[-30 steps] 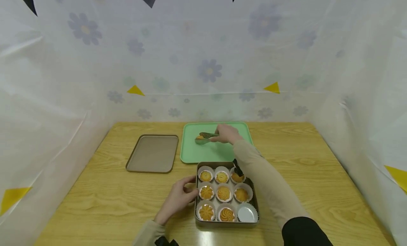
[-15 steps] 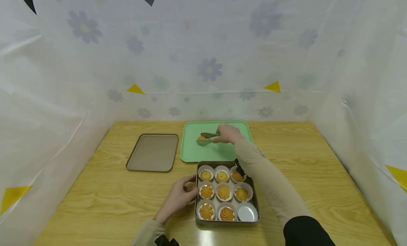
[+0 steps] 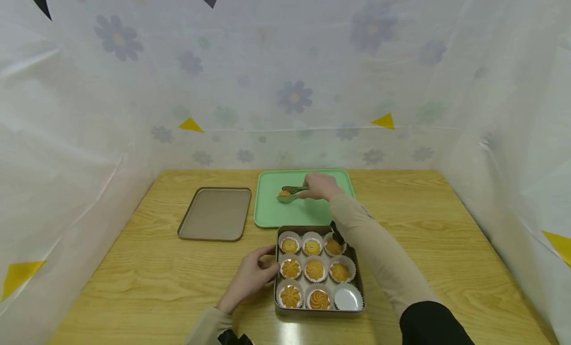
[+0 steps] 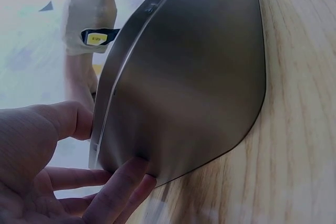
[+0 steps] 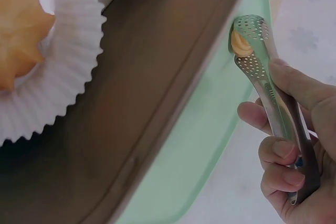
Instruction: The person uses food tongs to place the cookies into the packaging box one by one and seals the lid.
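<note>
Right hand (image 3: 322,186) grips metal tongs (image 3: 292,193), their perforated ends pinching a cookie (image 5: 239,43) over the green tray (image 3: 303,213), just behind the cookie tin (image 3: 318,313). Left hand (image 3: 252,278) rests against the tin's left wall (fingers loosely spread, thumb on the rim).

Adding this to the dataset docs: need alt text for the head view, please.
A person's right hand holds perforated tongs clamped on a cookie over a green tray, while the left hand steadies a metal tin holding eight cookies in paper cups and one empty cup. The tin's lid lies left of the tray on a wooden table.
</note>
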